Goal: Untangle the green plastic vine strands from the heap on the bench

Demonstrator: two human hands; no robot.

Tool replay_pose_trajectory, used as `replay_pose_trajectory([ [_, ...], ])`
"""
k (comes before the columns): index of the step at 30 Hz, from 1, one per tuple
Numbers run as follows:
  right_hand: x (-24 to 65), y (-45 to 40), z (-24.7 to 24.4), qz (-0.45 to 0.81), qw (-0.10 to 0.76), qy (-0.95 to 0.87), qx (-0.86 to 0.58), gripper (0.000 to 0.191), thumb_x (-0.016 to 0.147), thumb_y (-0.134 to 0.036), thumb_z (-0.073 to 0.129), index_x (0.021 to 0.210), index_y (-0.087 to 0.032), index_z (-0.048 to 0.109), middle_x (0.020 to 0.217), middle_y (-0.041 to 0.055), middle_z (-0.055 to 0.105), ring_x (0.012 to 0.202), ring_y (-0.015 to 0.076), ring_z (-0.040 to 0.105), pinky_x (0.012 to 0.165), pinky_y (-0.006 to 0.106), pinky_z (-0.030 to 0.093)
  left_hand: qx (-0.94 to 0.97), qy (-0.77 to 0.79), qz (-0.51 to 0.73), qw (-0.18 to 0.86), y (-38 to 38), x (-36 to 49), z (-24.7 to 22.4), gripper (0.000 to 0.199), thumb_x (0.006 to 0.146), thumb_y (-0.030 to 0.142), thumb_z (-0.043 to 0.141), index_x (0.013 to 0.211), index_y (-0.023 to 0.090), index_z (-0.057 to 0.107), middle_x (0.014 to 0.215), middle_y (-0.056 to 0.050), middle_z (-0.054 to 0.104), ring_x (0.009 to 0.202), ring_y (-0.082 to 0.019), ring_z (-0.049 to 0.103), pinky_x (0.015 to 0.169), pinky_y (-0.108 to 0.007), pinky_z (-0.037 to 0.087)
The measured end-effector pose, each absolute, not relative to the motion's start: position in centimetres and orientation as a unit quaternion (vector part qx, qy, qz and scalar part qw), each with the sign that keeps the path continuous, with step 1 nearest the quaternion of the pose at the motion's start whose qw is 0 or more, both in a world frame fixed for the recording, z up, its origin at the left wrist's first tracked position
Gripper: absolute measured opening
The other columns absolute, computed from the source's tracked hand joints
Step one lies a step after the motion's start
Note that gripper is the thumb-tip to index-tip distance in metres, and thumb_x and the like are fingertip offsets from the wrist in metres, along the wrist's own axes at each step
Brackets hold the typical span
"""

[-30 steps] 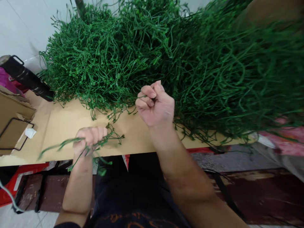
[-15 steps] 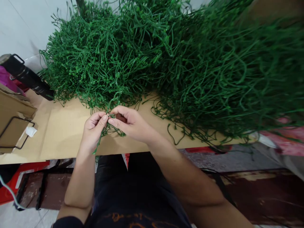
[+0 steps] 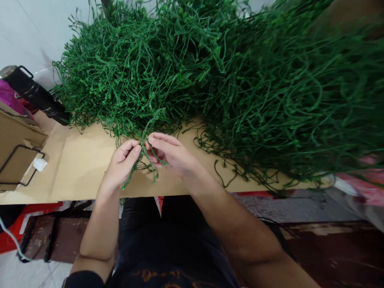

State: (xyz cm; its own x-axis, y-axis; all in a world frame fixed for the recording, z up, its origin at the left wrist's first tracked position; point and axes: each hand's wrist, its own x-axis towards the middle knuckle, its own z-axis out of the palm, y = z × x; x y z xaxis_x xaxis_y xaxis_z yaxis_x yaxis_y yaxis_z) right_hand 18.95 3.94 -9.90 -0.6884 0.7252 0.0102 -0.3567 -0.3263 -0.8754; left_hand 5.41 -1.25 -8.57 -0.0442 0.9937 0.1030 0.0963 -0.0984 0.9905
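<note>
Between thumb and fingers my left hand (image 3: pixel 124 162) pinches a green artificial plant stem (image 3: pixel 151 121), which slants up to the right and hangs down past the palm. Close beside it, my right hand (image 3: pixel 171 152) is closed with thumb and forefinger on a thin strand of the same stem. Several strand ends dangle below the fingers. Behind both hands a big tangled heap of green artificial stems (image 3: pixel 129 76) covers the back of the cardboard surface (image 3: pixel 81 160); a few loose strands lie under my hands.
A black flask (image 3: pixel 39 96) leans at the left of the heap. A cardboard box (image 3: pixel 18 148) with a black wire frame and a white scrap (image 3: pixel 40 164) sits at the left. Pink cloth (image 3: pixel 366 184) lies at the right, and the cardboard's front edge is above my lap.
My right hand has shifted slightly right, drawing a strand sideways from the stem. More strand ends now hang beneath the fingers. My left hand keeps its pinch, and the view has shifted a little.
</note>
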Motion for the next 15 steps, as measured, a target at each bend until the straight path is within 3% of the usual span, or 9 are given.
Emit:
replay_pose_trajectory([
  [4,19.1,3.9,-9.6,0.803,0.323,-0.453,-0.212,0.031,0.077,-0.043,0.056,0.07,-0.018,0.038,0.054,-0.0094,0.033,0.038,0.0005,0.019,0.036,0.017,0.012,0.551,0.519,0.51,0.41,-0.9,5.6,-8.7,0.028,0.076,0.044,0.061,0.07,0.017,0.053,0.06,0.004,0.039,0.056,-0.008,0.033,0.052,-0.021,0.03],
  [8,18.9,3.8,-10.1,0.713,0.366,-0.557,-0.216,0.042,0.073,-0.051,0.061,0.066,-0.018,0.035,0.054,-0.009,0.027,0.044,0.002,0.021,0.042,0.019,0.017,0.548,0.52,0.519,0.4,-0.6,5.4,-9.3,0.03,0.075,0.045,0.062,0.068,0.017,0.053,0.059,0.004,0.039,0.056,-0.008,0.034,0.052,-0.021,0.03],
  [15,19.3,4.5,-10.7,0.412,0.367,-0.796,-0.248,0.029,0.085,-0.027,0.04,0.061,-0.018,0.027,0.059,-0.0036,0.029,0.057,0.0079,0.028,0.055,0.024,0.026,0.536,0.526,0.517,0.412,-1.0,4.9,-8.8,0.031,0.075,0.045,0.062,0.063,0.018,0.051,0.055,0.005,0.035,0.052,-0.008,0.029,0.05,-0.022,0.027],
])
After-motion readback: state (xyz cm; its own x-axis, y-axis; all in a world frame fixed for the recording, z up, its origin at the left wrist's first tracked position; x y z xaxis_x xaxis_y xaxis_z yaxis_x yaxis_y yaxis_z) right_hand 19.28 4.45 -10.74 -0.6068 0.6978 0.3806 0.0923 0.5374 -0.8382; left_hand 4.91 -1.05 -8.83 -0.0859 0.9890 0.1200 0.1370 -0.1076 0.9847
